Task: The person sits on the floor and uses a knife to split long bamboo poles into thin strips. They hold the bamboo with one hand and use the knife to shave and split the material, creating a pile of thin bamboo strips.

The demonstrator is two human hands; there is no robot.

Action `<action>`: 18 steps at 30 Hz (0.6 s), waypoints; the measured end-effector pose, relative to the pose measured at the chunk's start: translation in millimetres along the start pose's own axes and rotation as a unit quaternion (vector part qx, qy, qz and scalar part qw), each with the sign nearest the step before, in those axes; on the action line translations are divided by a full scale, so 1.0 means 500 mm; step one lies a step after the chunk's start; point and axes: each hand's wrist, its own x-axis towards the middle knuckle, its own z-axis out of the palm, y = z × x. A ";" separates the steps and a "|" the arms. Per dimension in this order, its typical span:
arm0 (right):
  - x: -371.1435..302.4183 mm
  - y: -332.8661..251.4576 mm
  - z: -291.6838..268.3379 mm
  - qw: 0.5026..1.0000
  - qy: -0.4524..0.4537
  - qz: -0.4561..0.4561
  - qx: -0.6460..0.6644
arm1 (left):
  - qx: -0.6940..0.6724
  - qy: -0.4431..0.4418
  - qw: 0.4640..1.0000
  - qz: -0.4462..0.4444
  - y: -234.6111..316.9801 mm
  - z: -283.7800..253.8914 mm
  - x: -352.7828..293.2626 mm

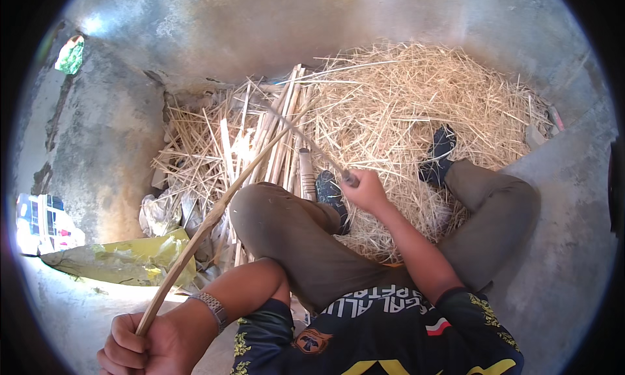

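Observation:
My left hand [146,346], low at the left, is closed round the near end of a long bamboo strip [208,222]. The strip slants up and right across my bent left knee, its far end over the pile. In front of me my right hand [366,191] grips the handle of a long thin knife [319,149]. Its blurred blade points up and left, and crosses the strip near the far end. Whether blade and strip touch, I cannot tell. A short ridged brown rod [306,173] lies beside my left foot.
Dry straw-like shavings [397,95] are heaped around my feet. Split bamboo strips [280,137] and loose slivers [198,137] lie left of them. A yellow sheet [130,261] is at the left, below a wall opening [49,222]. A concrete wall [312,23] closes the back.

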 end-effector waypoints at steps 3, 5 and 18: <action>0.071 0.130 -0.036 0.985 0.006 0.166 -0.040 | 0.094 0.040 0.994 0.028 0.031 -0.022 0.013; 0.084 0.253 -0.056 0.963 0.084 0.254 -0.007 | 0.128 0.058 0.990 0.024 0.041 -0.035 0.019; 0.036 0.064 0.010 0.959 -0.046 0.163 0.226 | 0.278 0.117 0.951 0.066 -0.066 -0.003 0.028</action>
